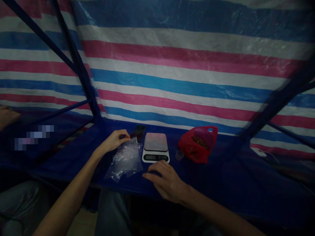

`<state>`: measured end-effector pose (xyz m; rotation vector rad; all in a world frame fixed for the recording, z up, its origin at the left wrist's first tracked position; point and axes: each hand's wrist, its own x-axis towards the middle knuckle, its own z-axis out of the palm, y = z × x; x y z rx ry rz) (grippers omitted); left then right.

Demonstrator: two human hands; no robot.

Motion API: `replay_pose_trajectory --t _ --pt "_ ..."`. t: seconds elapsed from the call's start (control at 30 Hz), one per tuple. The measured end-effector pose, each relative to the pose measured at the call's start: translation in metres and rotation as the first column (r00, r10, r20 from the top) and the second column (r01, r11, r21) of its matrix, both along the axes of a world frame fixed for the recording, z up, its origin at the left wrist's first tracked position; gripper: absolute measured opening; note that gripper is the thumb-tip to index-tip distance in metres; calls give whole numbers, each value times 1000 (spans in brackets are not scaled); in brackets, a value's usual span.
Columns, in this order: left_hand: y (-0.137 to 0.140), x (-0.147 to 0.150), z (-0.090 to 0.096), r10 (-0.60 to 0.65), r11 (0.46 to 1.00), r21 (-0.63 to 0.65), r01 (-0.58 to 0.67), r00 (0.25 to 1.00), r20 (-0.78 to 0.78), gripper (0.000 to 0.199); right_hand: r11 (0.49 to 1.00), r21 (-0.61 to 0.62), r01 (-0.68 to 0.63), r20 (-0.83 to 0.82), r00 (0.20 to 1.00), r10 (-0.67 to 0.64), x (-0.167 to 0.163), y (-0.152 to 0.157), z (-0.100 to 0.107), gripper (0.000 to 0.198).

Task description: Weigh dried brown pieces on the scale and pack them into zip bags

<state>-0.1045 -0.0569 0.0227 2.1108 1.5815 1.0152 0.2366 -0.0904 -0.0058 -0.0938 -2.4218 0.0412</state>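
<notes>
My left hand (115, 140) pinches the top corner of a stack of clear plastic bags (125, 160) lying on the dark blue table (73, 157). My right hand (165, 179) rests flat on the table just in front of a small white digital scale (156, 147), fingers spread, holding nothing. A black phone (138, 132) lies behind the bags, left of the scale. To the right of the scale stand a small clear cup (179, 154) and a red plastic bag (198, 143) with brown bits inside.
A striped blue, white and pink tarp (187, 65) forms the wall behind the table. Dark metal poles (81, 68) cross at left and right. Another person's hand (7, 116) shows at the far left edge. My knees are under the table's front edge.
</notes>
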Motion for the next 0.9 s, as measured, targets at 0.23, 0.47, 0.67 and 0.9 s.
replay_pose_trajectory --t 0.23,0.47,0.67,0.9 --pt "10 32 40 -4 988 155 9 999 -32 17 943 -222 249 -154 946 -286 5 35 37 41" --pt "29 108 72 -379 904 181 388 922 -81 14 905 -330 267 -222 911 -349 -21 78 62 33" --pt "53 136 55 -431 877 249 411 902 27 11 885 -288 365 -347 822 -451 -13 102 56 5" --pt "53 132 29 -353 934 110 339 922 161 21 866 -155 475 -294 815 -499 -4 101 30 11"
